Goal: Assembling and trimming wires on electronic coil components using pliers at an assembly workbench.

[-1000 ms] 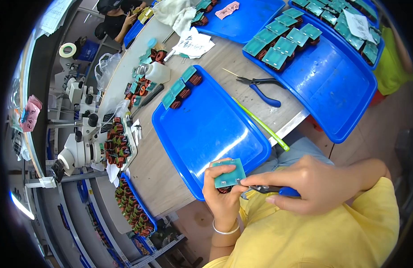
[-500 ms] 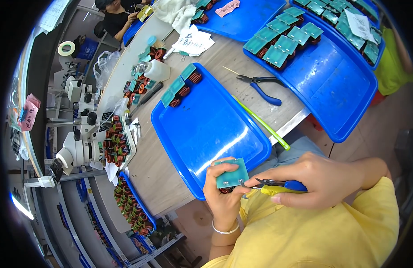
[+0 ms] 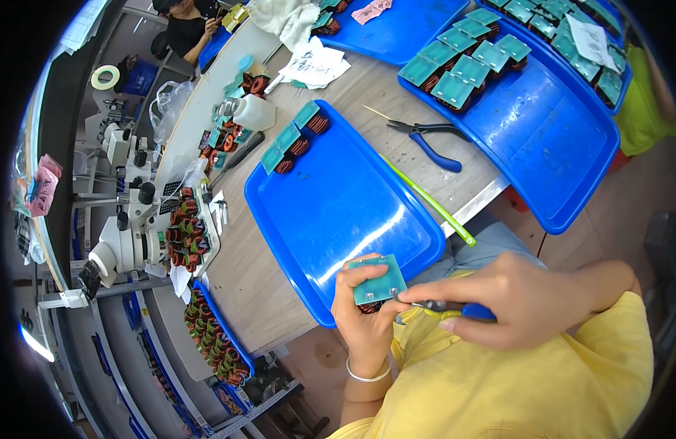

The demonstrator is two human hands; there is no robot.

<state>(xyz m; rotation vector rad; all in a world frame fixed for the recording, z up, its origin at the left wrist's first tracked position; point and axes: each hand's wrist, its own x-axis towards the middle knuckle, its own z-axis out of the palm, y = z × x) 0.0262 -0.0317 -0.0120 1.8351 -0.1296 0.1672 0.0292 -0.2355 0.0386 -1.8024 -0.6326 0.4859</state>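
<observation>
My left hand (image 3: pixel 362 307) is closed round a coil with a green circuit board (image 3: pixel 380 281) on top, held over the near edge of a blue tray (image 3: pixel 338 212). Bright solder spots show near the board's edges, and the copper winding peeks out beneath. From the right, my right hand (image 3: pixel 502 304) grips small cutters (image 3: pixel 455 309) with blue and yellow handles. Their tip is at the board's lower right corner; my index finger stretches along the tool to that corner. Several finished-looking board-topped coils (image 3: pixel 285 137) stand along the tray's far left edge.
Blue-handled pliers (image 3: pixel 433 146) and a green stick (image 3: pixel 429 197) lie right of the tray. Another tray (image 3: pixel 550 154) holds several board-topped coils. At left are a white bottle (image 3: pixel 255 113), a microscope (image 3: pixel 122 245) and a tray of bare coils (image 3: pixel 215 336). A person (image 3: pixel 188 33) sits far off.
The cutters have turned in my right hand, and their handles now sit closer together. My left hand and the board have barely moved; the view has shifted slightly.
</observation>
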